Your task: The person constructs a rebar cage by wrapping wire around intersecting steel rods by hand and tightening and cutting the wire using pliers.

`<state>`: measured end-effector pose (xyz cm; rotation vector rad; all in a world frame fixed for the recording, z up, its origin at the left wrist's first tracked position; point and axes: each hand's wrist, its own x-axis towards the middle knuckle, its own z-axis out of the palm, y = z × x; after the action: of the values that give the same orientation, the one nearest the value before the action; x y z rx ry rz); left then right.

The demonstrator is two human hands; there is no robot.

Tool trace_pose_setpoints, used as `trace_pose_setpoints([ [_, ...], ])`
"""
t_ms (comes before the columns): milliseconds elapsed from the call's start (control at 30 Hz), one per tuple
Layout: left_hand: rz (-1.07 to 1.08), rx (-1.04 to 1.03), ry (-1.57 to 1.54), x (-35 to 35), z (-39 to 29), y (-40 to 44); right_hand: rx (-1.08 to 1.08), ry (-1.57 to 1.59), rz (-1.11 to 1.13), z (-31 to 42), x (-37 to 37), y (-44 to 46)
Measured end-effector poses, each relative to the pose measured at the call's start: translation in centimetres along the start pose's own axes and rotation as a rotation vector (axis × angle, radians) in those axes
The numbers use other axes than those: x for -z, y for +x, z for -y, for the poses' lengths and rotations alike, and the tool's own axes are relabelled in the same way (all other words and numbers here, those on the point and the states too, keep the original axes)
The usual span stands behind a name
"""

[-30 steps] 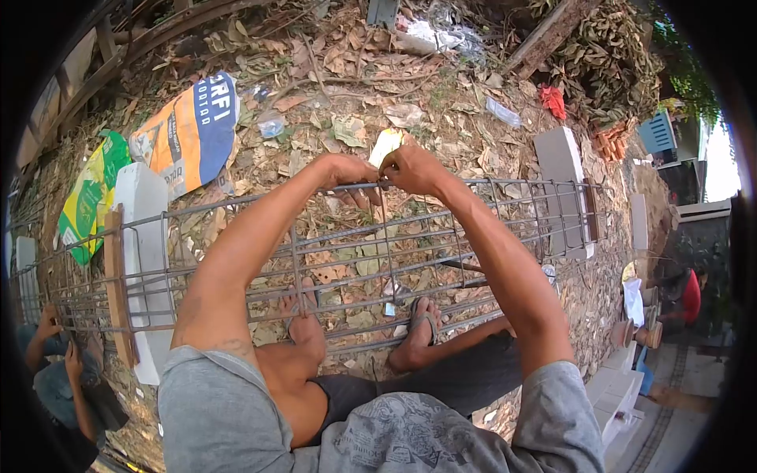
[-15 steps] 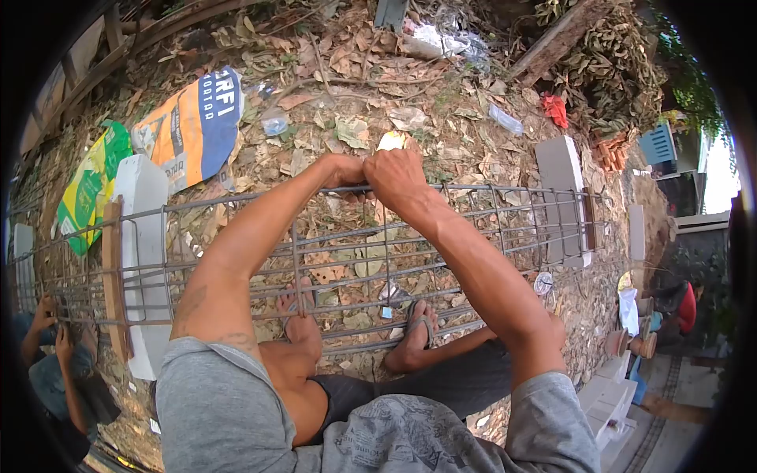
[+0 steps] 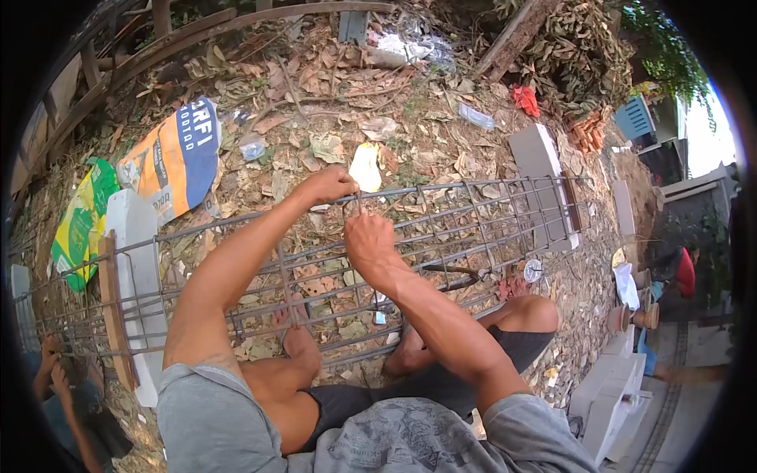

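Note:
A long cage of steel bars (image 3: 449, 252) with cross stirrups stretches across the view in front of me. At its far top bar is my left hand (image 3: 330, 184), its fingers closed at the bar on something too small to make out. My right hand (image 3: 369, 235) is just below and nearer to me, inside the line of the top bar, with curled fingers pressed together around something hidden, close to a stirrup. A bright yellow-white scrap (image 3: 365, 167) lies on the leaves just beyond my hands.
Pale blocks with wooden strips stand under the cage at left (image 3: 132, 268) and right (image 3: 538, 177). Printed sacks (image 3: 177, 158) lie at the left. Another person's hands (image 3: 55, 366) are at the cage's far left. A dark curved tool (image 3: 453, 272) rests among the bars.
My right hand has come down toward me, off the top bar, and apart from my left hand. My left hand stays at the top bar. The view has shifted a little.

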<state>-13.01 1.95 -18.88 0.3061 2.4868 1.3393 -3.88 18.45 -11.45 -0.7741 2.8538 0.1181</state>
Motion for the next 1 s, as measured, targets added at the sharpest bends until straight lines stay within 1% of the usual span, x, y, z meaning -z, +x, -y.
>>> trace_pose_setpoints([
  [33, 0.032, -0.067, -0.001, 0.4, -0.3, -0.1, -0.029, -0.006, -0.003, 0.0, -0.7, 0.1],
  [67, 0.005, -0.135, -0.064, -0.2, 0.8, -0.1, -0.030, -0.028, -0.015, 0.2, -0.3, -0.3],
  [100, 0.091, -0.195, -0.099, 0.1, 0.9, -0.2, -0.009, -0.014, -0.021, -0.1, -0.8, -0.5],
  [133, 0.059, -0.090, -0.035, 0.2, 0.0, -1.0, 0.057, -0.068, -0.152, -0.3, -2.4, -0.5],
  [167, 0.054, -0.018, -0.079, 0.3, -1.2, -1.7, 0.066, -0.057, -0.068, -0.3, -3.4, 0.5],
  [200, -0.030, -0.086, -0.017, -0.5, -0.1, -1.5, 0.064, -0.078, -0.114, -0.1, -3.8, 0.6],
  [233, -0.067, -0.066, 0.054, -0.5, -1.6, -2.2, 0.025, -0.083, -0.067, 0.3, -3.7, 0.9],
  [267, -0.081, -0.078, 0.053, -0.8, -1.9, -2.3, 0.004, -0.072, -0.017, 1.0, -3.6, 1.1],
  [333, -0.095, -0.066, 0.039, -0.7, -1.3, -2.6, -0.001, -0.102, -0.067, 1.5, -5.5, 1.5],
  [367, -0.095, -0.051, 0.024, -1.0, -0.3, -2.2, 0.006, -0.116, -0.085, 1.7, -6.0, 1.8],
  [467, -0.111, -0.027, 0.013, -1.2, -0.1, -1.9, 0.169, -0.163, -0.128, 1.5, -3.4, -1.2],
  [567, -0.113, -0.041, 0.028, -0.8, -1.3, -2.1, 0.140, -0.106, -0.105, 1.8, -4.5, -0.4],
  [667, -0.131, -0.075, 0.085, -0.6, -1.8, -2.1, 0.016, 0.120, 0.071, 1.2, -2.4, 1.9],
  [767, -0.143, -0.098, 0.151, -0.5, -2.8, -1.8, 0.005, 0.176, 0.237, 0.9, -0.4, 2.9],
  [867, -0.157, -0.128, 0.183, -0.3, -3.2, -2.0, 0.028, 0.211, 0.345, 0.9, -1.0, 3.7],
  [967, -0.148, -0.135, 0.175, -0.3, -3.1, -1.9, 0.009, 0.230, 0.315, 1.2, -1.5, 3.6],
  [1000, -0.141, -0.125, 0.165, -0.2, -3.3, -1.8, 0.007, 0.236, 0.346, 1.3, -1.7, 3.8],
])
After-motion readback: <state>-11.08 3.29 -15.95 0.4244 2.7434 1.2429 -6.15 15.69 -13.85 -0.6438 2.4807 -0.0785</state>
